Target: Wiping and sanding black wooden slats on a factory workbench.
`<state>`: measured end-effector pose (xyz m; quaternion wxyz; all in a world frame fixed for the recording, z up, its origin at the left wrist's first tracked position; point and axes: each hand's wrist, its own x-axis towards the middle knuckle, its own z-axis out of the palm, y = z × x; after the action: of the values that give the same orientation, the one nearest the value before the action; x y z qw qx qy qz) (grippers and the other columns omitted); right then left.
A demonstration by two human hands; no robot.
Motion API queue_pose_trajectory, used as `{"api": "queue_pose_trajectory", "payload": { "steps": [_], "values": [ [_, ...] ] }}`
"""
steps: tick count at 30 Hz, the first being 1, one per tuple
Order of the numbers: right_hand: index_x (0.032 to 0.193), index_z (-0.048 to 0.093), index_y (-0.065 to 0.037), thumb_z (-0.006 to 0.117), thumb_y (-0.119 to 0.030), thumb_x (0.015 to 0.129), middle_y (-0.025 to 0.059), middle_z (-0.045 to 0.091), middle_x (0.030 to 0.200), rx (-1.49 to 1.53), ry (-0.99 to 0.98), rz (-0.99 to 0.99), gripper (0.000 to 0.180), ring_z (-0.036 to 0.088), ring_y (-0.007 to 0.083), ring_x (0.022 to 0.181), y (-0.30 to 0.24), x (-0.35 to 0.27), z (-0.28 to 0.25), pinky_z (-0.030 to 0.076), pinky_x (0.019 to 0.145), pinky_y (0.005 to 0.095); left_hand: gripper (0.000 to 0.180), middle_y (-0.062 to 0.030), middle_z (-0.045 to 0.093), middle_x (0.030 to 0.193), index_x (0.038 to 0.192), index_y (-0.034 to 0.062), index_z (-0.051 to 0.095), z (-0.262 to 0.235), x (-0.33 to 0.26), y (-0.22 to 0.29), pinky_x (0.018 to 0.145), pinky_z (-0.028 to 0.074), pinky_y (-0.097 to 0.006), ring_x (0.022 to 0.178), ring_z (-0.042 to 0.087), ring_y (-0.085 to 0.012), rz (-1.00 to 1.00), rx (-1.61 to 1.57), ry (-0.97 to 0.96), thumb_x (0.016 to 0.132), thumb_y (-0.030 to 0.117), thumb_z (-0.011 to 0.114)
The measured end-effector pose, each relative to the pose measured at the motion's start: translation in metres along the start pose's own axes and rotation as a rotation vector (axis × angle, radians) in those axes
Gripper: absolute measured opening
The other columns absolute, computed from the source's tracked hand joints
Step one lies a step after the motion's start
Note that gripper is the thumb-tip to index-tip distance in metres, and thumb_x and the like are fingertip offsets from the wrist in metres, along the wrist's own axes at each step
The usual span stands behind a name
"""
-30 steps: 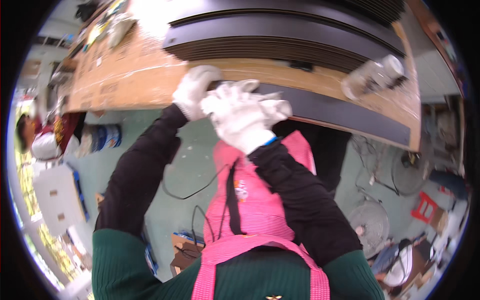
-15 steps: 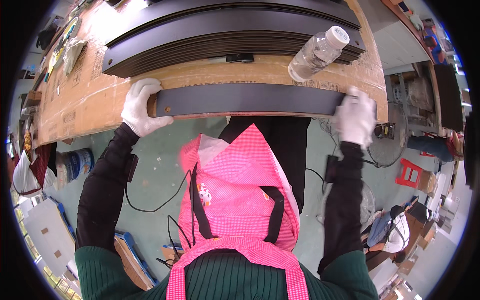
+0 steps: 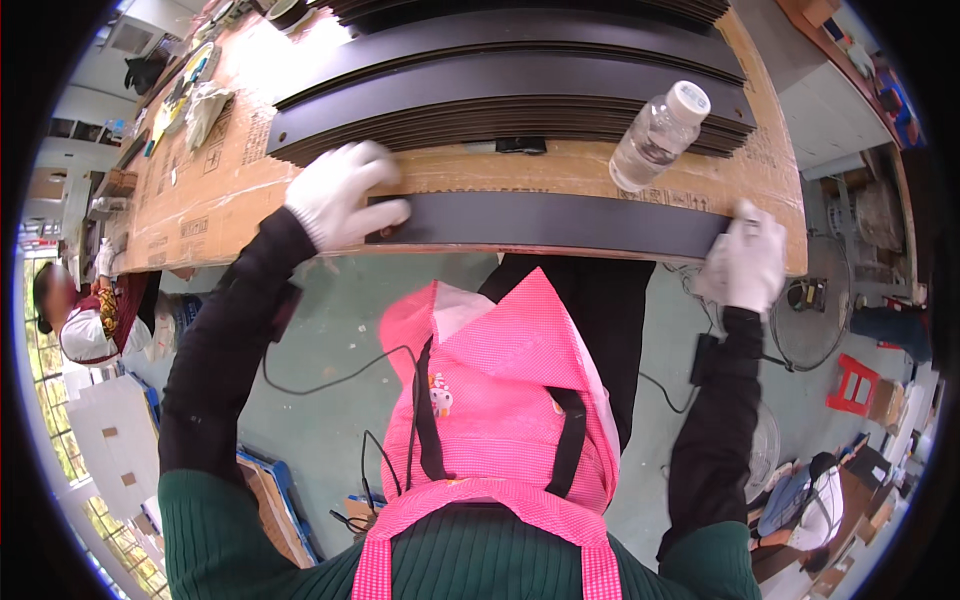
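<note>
1. The dark strip (image 3: 550, 221), long, flat and grey-black, lies along the near edge of the counter (image 3: 240, 190), between the person's two hands.
2. The left hand (image 3: 345, 196), in a white knit glove, is at the strip's left end, fingers and thumb spread wide apart (the thumb lies over that end).
3. The right hand (image 3: 745, 260), gloved alike, is at the strip's right end with its fingers bent; whether it grips cannot be told.
4. Just beyond the strip, a small black object (image 3: 521, 146) sits at the front of the stacked dark strips (image 3: 505, 92).
5. A clear bottle (image 3: 652, 142) with a white cap is near the right part of the stack.
6. Below the counter's edge shows the person's pink apron (image 3: 500, 425).
7. Farther off to the right, a red stool (image 3: 852, 384) is on the floor.
</note>
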<state>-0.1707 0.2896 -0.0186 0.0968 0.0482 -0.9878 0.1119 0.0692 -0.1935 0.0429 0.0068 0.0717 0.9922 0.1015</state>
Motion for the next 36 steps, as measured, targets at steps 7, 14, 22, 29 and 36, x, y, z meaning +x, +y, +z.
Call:
{"api": "queue_pose_trajectory", "payload": {
  "steps": [7,14,22,29,36],
  "values": [
    [0.106,0.072,-0.017,0.055,-0.017,0.098,0.0134,0.072,0.104,0.109,-0.142,-0.157,0.020,0.070,0.0395,0.095,-0.086,-0.051,-0.023,0.058,0.087,0.0517,0.017,-0.0103,0.073,0.089,0.106,0.0126,0.068,0.044,0.133,0.086,0.071,0.061,-0.045,0.083,0.076,-0.0319,0.076,0.347,0.097,0.095,0.027,0.068],
    [0.117,0.070,-0.020,0.060,-0.025,0.097,0.0099,0.066,0.109,0.045,-0.194,-0.362,0.022,0.065,0.0330,0.113,-0.037,-0.018,-0.013,0.058,0.088,0.0477,0.007,-0.0108,0.074,0.082,0.088,0.0088,0.071,0.068,0.134,0.086,0.061,0.061,-0.041,0.075,0.078,-0.0285,-0.024,0.637,0.008,0.088,0.015,0.068],
    [0.127,0.072,-0.015,0.065,-0.037,0.098,0.0206,0.067,0.119,-0.161,-0.074,-0.371,0.038,0.069,0.0417,0.111,0.041,0.151,-0.049,0.055,0.097,0.0506,0.007,-0.0080,0.072,0.083,0.086,0.0106,0.071,0.056,0.132,0.077,0.064,0.060,-0.040,0.078,0.076,-0.0263,0.069,0.654,0.036,0.088,0.017,0.068],
    [0.149,0.053,-0.018,0.071,-0.038,0.095,0.0192,0.063,0.136,-0.101,0.019,-0.477,0.060,0.064,0.0432,0.123,0.048,0.123,-0.029,0.052,0.104,0.0509,0.015,-0.0033,0.060,0.074,0.082,0.0134,0.062,-0.009,0.099,0.119,0.059,0.051,-0.040,0.066,0.064,-0.0246,0.282,0.376,0.360,0.082,0.012,0.077],
    [0.123,0.072,0.005,0.032,-0.055,0.115,0.0188,0.077,0.105,1.401,-1.131,0.052,0.073,0.074,0.0235,0.091,-0.027,-0.098,-0.063,0.059,0.083,0.0365,0.033,-0.0015,0.073,0.097,0.099,0.0136,0.073,-0.014,0.045,0.211,0.058,0.051,-0.031,0.076,0.071,-0.0165,0.623,0.079,0.411,0.067,0.021,0.079]
  ]
}}
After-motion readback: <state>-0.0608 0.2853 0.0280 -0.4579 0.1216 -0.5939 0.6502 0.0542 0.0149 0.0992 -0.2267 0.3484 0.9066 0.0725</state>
